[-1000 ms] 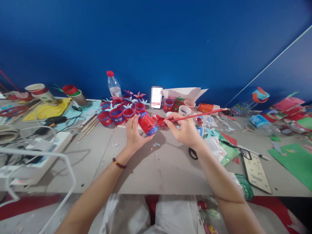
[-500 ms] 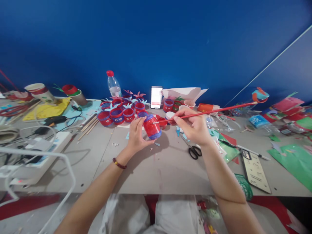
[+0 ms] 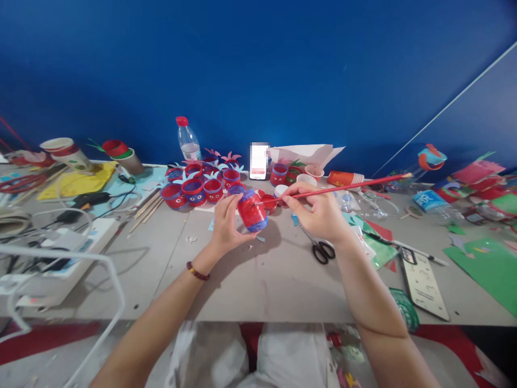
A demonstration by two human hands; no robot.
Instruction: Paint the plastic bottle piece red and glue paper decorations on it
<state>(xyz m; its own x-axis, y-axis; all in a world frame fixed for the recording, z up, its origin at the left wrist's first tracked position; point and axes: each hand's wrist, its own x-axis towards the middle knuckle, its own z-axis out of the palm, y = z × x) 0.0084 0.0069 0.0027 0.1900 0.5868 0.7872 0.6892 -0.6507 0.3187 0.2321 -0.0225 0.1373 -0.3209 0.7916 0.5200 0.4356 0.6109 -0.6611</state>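
My left hand (image 3: 225, 225) is closed around a small red cup with blue rims (image 3: 252, 210), held tilted above the grey table (image 3: 262, 275). My right hand (image 3: 319, 213) pinches a long red paintbrush (image 3: 343, 188) whose tip rests on the cup's upper side. The brush handle points right and slightly up. A small red paint pot (image 3: 269, 202) sits just behind the cup.
Several finished red and blue cups (image 3: 197, 188) stand behind my hands, with a water bottle (image 3: 186, 139) and a phone (image 3: 259, 160). Black scissors (image 3: 321, 250) lie right of my hand. Cables and a white box (image 3: 56, 237) crowd the left; coloured paper (image 3: 484, 264) lies right.
The cup has been turned more upright in my left hand. The brush left the paint pot and its tip came onto the cup, the right hand shifting slightly right.
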